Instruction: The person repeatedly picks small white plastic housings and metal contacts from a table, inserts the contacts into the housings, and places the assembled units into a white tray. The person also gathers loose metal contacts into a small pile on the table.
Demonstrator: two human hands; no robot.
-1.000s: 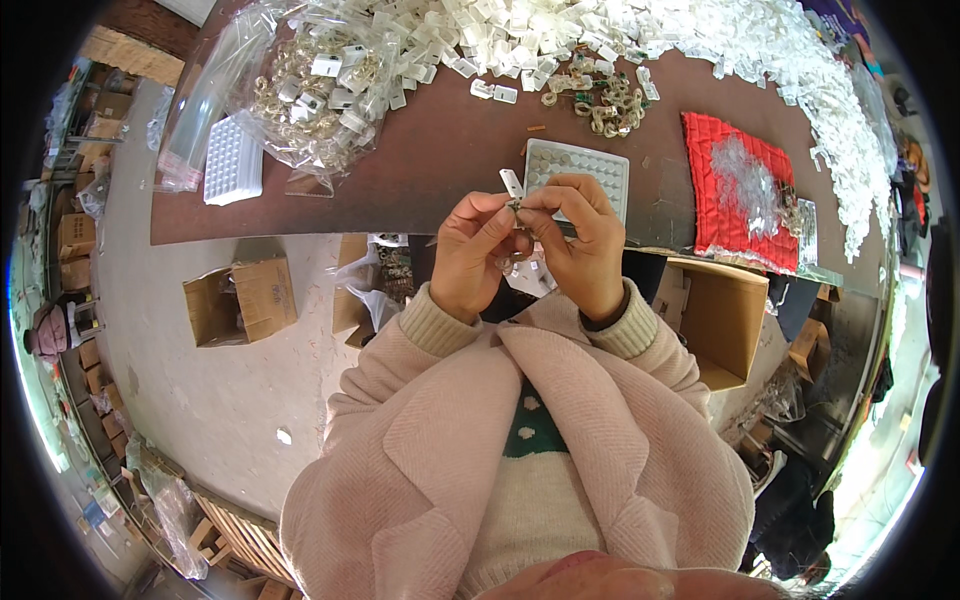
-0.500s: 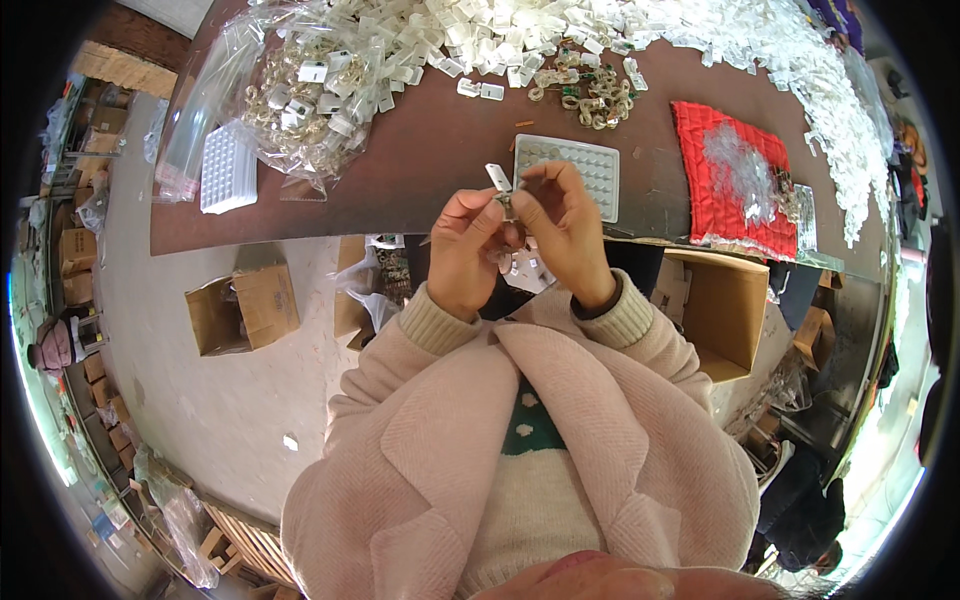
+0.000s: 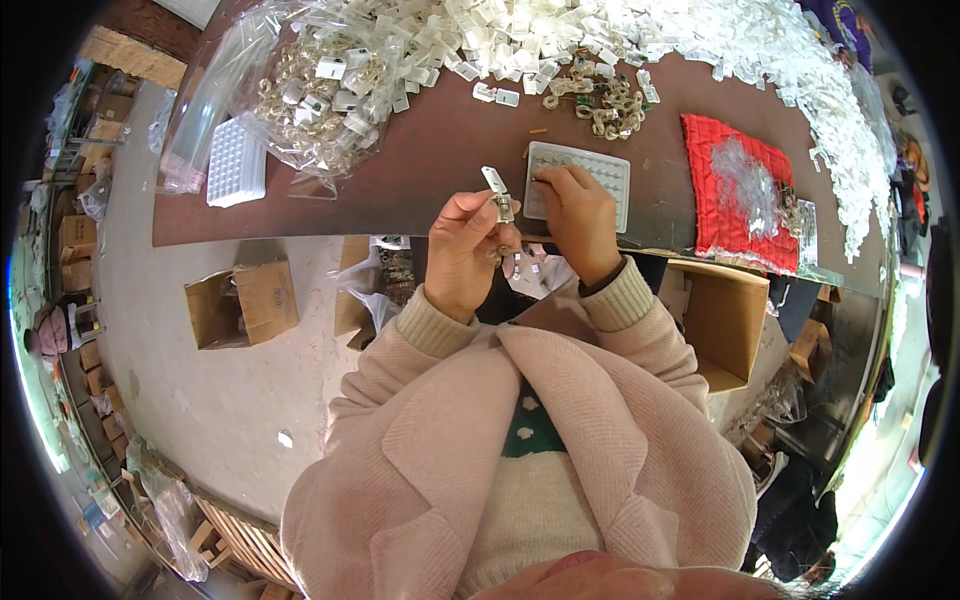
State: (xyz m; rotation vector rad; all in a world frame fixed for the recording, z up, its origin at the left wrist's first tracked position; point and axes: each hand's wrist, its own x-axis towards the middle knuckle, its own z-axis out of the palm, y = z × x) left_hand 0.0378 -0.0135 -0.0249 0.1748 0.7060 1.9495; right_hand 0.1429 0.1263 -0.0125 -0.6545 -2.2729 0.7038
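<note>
My left hand point(image 3: 462, 252) is closed on a small clear plastic case point(image 3: 503, 207) with a white flap point(image 3: 494, 180) standing up from it. More small pieces show by its lower fingers, too small to make out. My right hand point(image 3: 582, 222) is at the white compartment tray point(image 3: 621, 195) on the table's near edge, fingertips bent together over its left part. Whatever those fingers hold is hidden. Small round pieces lie in some of the tray's upper pockets. Beyond the tray is a heap of beige looped pieces point(image 3: 612, 112), and beside it two white-and-clear cases point(image 3: 496, 95).
White and clear plastic pieces point(image 3: 540, 35) pile along the table's back and right side. An open clear bag point(image 3: 330, 110) of looped pieces and stacked white trays point(image 3: 237, 165) are at left. A red cloth point(image 3: 715, 200) with clear bits lies right. Cardboard boxes point(image 3: 268, 305) stand below.
My right hand has left the small case and moved right to the tray, fingers coming down over it. My left hand keeps the case in nearly the same place.
</note>
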